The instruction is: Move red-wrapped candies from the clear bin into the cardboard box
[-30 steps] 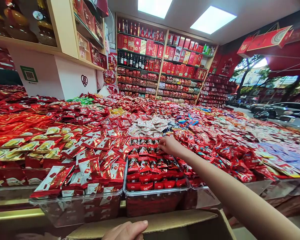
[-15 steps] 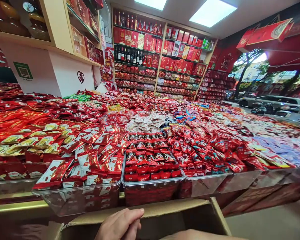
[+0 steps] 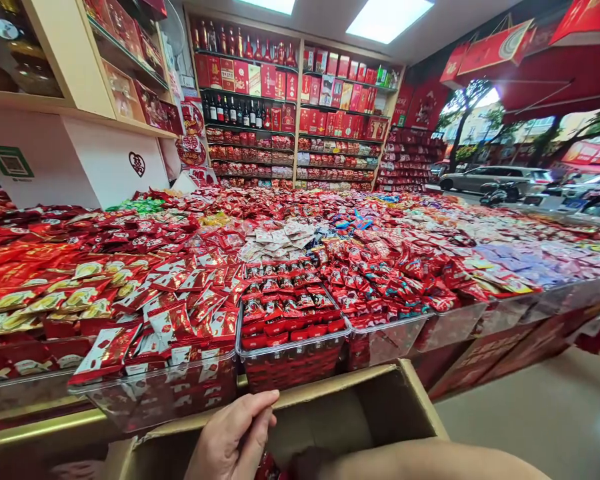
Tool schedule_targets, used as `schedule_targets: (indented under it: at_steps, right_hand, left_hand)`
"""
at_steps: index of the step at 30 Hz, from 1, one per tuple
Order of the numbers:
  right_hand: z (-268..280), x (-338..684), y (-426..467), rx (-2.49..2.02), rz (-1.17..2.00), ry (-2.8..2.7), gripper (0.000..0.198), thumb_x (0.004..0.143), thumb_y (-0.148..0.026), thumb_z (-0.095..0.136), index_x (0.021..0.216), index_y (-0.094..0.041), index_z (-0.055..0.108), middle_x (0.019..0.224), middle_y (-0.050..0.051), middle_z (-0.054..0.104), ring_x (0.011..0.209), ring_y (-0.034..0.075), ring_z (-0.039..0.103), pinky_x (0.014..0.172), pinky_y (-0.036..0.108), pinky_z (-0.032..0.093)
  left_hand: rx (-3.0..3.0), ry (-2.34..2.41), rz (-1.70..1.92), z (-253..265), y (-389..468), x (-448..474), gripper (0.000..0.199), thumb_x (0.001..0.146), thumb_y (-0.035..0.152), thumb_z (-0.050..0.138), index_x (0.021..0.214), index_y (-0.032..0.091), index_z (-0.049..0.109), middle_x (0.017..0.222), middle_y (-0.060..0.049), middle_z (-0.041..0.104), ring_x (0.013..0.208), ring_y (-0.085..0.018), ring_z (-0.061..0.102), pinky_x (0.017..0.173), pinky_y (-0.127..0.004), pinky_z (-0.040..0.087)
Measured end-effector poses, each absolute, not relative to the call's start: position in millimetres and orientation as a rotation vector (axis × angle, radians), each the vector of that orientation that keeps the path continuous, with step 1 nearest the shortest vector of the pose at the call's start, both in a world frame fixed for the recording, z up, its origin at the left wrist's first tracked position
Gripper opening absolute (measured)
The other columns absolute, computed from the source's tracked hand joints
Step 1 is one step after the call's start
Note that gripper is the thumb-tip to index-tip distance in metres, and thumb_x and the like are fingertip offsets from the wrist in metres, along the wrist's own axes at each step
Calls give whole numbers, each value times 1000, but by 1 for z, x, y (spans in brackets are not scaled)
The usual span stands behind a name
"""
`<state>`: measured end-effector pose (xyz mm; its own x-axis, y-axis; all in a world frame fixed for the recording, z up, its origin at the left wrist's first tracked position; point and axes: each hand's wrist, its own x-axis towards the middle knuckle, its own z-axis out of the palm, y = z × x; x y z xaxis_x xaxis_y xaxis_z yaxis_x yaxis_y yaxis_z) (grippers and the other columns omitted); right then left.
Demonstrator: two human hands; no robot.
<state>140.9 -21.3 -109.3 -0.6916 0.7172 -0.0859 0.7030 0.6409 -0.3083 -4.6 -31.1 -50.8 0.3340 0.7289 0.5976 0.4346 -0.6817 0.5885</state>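
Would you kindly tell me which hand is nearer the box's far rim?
Left: the left hand is at the rim; the right hand, blurred, is inside the box.

One cardboard box [image 3: 330, 419], two ceiling lights [image 3: 390, 20] and one heart emblem [image 3: 137, 164] are visible.

Display counter [image 3: 40, 429]: gold trim visible along front edge, left part; close-set bins on top. Front edge, middle: clear bin [image 3: 294, 367], row-stacked red packets [image 3: 286, 307]. Adjacent left: second bin [image 3: 155, 395], red-and-white packets [image 3: 173, 325] heaped above rim. Behind middle bin: white packets [image 3: 279, 241]. Towards back-left corner: green packets [image 3: 139, 205]. Towards right edge: lilac packets [image 3: 517, 263].
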Motion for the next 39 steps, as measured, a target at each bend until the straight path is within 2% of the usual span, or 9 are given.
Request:
schedule_targets:
  at_steps: [5,9,14,21,25,30,33,35,39]
  right_hand:
    - [-115,140,-13,-1403,642,-3099,8,58,-19,69,54,-21,62,43,-1,58,34,18,52,24,22,25]
    - [-70,173,-20,-1208,760,-3076,8,69,-21,57,63,-20,62,53,-1,60,44,12,50,35,21,28]
    - [-17,205,-27,-1012,1578,-1934,11,71,-25,57,75,-15,55,61,-4,49,51,6,41,49,18,33]
    - [-32,200,-26,-985,1717,-1457,35,63,-42,70,71,-15,49,57,-6,44,50,5,34,49,20,28]
    - [-38,194,-29,-961,1527,-1510,28,73,-41,63,71,-15,53,63,-3,49,56,8,41,54,21,34]
    - [-40,192,-33,-909,1123,-1636,23,80,-29,56,62,-15,55,56,-3,50,52,7,45,52,20,38]
    - [-39,197,-37,-772,626,-1854,12,80,-11,53,85,-16,63,76,5,62,68,11,57,61,21,46]
    - [-37,199,-41,-686,349,-1967,33,78,-4,52,107,-18,58,89,9,62,77,14,59,64,21,50]
    - [-34,199,-45,-614,188,-2075,39,77,-4,53,114,-18,54,91,10,62,78,15,59,66,22,52]
  left_hand:
    - [2095,1050,1328,-55,-30,-6,29,82,17,52,107,31,57,73,6,68,57,-7,64,58,-13,51]
    - [1851,999,1250,-54,-32,-9,28,84,22,51,110,33,56,92,1,71,80,-12,69,71,-18,54]
    - [1428,893,1006,-40,-45,5,49,72,41,66,118,33,53,123,-2,60,113,-21,54,94,-29,45]
    - [1159,1053,909,-30,-47,17,43,69,44,67,107,23,61,74,1,71,62,-14,64,62,-23,53]
    - [1172,1055,954,-38,-44,16,35,72,45,64,99,23,66,95,-2,70,74,-17,64,63,-25,55]
    - [1172,1003,949,-42,-43,17,31,76,45,59,99,26,65,100,-2,70,58,-12,63,57,-24,54]
    - [1078,1082,969,-35,-43,19,46,75,52,56,109,21,56,76,-4,73,62,-16,66,56,-24,52]
    - [971,1079,971,-28,-43,22,54,75,56,54,113,18,51,60,-3,71,58,-16,66,52,-23,51]
    - [841,988,1077,-23,-42,23,51,66,41,71,108,20,51,76,-1,73,63,-14,66,56,-21,53]
